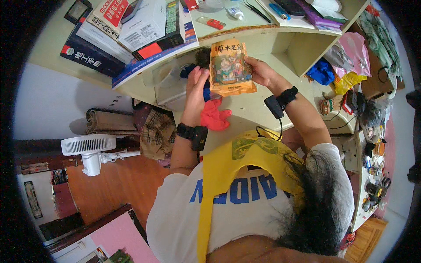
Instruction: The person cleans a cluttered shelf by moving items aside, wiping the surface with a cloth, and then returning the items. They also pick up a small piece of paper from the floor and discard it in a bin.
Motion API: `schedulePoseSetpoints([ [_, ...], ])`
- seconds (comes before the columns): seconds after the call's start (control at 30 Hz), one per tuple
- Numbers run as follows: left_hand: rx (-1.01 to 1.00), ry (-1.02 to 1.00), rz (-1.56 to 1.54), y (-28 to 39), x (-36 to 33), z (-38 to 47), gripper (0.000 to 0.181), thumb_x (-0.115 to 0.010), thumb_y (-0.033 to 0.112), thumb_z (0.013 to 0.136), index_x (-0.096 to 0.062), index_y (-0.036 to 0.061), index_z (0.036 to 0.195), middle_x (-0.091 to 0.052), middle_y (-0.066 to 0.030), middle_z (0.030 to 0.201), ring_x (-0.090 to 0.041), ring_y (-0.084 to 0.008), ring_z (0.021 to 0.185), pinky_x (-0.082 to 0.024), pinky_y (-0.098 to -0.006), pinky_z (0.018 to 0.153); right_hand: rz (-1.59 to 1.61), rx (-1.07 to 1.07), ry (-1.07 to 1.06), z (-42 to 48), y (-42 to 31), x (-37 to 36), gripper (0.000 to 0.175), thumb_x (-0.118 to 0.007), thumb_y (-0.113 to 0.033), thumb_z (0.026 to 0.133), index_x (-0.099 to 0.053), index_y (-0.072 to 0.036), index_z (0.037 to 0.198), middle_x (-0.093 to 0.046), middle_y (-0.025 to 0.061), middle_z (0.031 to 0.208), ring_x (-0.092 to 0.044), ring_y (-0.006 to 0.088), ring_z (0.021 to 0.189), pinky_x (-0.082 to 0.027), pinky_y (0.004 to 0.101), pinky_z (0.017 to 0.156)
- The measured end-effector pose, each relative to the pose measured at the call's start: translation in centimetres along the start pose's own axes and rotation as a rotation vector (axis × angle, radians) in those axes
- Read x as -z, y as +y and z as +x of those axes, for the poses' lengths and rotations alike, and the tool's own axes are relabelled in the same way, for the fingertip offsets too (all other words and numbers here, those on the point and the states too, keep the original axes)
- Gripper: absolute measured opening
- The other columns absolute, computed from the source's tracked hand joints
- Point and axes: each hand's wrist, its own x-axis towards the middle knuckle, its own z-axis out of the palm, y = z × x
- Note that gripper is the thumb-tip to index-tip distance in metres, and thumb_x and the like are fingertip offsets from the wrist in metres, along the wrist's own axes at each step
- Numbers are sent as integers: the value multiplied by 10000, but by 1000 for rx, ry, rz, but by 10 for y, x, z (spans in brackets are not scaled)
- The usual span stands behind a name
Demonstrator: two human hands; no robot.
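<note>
An orange printed packet (231,70) is held upright over a shelf compartment, its picture side facing me. My right hand (260,70) grips the packet's right edge between thumb and fingers. Just left of the packet is my left hand (196,82), its thumb close to the packet's left edge; whether they touch cannot be told. Dark blue cloth (188,70) shows behind the left fingers, and I cannot tell if they hold it. Below the packet, a crumpled red cloth (215,114) lies on the compartment floor, near the left wrist. A clear plastic box (167,82) stands behind the left hand.
Books (95,59) and a white phone box (143,26) are stacked on the upper shelf at left. That shelf also holds a red lighter (215,23), a tube (235,13) and tweezers (258,11). Plastic bags (353,54) lie to the right; a white fan (88,144) stands at left.
</note>
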Motion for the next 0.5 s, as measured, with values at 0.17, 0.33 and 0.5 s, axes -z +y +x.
schedulePoseSetpoints([
  [0.17,47,-275,-49,-9,-33,-4,552,-695,155,844,-431,-5,1302,-558,-95,1225,-546,-164,1090,-421,-300,941,-104,63,-133,-32,3,11,367,-401,-216,1003,-461,32,1266,-570,140,1224,-568,225,1105,-431,365,1001],
  [0.33,84,-183,-15,-16,-53,-10,245,-657,146,877,-599,33,1087,-623,-14,1015,-554,-89,908,-433,-250,807,-162,99,-159,-59,-1,24,327,-495,-225,970,-523,-7,1212,-611,93,1158,-591,184,1051,-450,335,966],
  [0.5,69,-190,-68,-30,-76,-20,224,-646,153,888,-604,48,1082,-613,23,966,-520,-60,843,-400,-226,738,-452,208,-159,-92,-20,26,412,-638,-277,893,-534,-24,1200,-609,43,1126,-565,126,1017,-434,290,928],
])
